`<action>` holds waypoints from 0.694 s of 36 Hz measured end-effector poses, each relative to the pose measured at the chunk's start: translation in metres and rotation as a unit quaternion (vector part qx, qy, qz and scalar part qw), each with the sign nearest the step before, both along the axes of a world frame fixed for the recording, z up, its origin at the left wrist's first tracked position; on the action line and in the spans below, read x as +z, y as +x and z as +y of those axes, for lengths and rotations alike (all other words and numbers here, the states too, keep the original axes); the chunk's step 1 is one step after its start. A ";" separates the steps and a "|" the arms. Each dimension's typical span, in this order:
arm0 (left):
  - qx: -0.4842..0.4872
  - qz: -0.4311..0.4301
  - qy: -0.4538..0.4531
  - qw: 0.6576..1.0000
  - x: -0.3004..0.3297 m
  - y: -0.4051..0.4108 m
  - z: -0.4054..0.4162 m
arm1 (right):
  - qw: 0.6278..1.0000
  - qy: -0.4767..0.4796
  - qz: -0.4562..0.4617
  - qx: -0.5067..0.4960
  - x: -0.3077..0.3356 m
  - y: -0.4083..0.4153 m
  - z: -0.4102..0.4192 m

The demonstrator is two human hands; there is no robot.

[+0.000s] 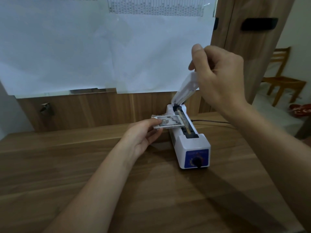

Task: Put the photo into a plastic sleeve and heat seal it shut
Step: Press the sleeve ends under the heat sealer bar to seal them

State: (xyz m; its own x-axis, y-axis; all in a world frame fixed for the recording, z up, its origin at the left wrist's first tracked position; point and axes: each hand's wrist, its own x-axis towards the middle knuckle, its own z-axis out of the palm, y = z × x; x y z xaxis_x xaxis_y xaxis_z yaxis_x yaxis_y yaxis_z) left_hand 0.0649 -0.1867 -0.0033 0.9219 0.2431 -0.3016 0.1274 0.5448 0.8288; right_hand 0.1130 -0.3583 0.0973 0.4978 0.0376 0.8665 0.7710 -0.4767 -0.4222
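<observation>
Sealing step in hand, not yet done. One heat sealer (188,137) sits on the wooden bench (84,174) toward its far right, dial end facing the near edge, hinge end by the back edge. Its lid arm (184,91) is raised, tilted up and away.

Right hand (217,76): clenched around the free end of the lid arm, holding it up off the base.

Left hand (144,132): pinching the left end of the photo (168,123), thumb on top, fingers under. Photo is held level just above the bench, its right end laid across the sealing strip (184,124) near the hinge end. A clear plastic sleeve (159,116) seems to show as crinkled film past the photo's far edge; whether the photo is fully inside it I cannot tell, the film is too faint.

Next move, as I judge it: check that only sleeve mouth, not the print, lies on the strip, keep the film flat and taut, then press the arm down firmly and hold.

Count: one sealer, one dial knob (196,160), one photo, one sleeve (likely), one power cord (212,121) trailing right, two hands. Paper sheets (101,47) hang on the wall behind.
</observation>
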 end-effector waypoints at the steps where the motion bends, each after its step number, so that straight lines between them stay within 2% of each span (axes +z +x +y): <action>1: -0.001 0.000 0.001 1.000 0.000 0.000 0.000 | 1.000 0.001 0.003 0.001 -0.001 -0.001 0.000; 10: -0.002 -0.003 0.002 1.000 -0.001 0.000 0.000 | 0.999 -0.023 0.040 0.000 -0.007 -0.004 -0.004; 19: -0.010 -0.007 0.002 1.000 -0.004 0.003 0.001 | 0.992 -0.098 0.080 -0.028 -0.012 -0.004 -0.004; 25: -0.009 -0.009 -0.004 1.000 -0.005 0.003 0.003 | 0.977 -0.156 0.142 -0.020 -0.015 0.001 -0.005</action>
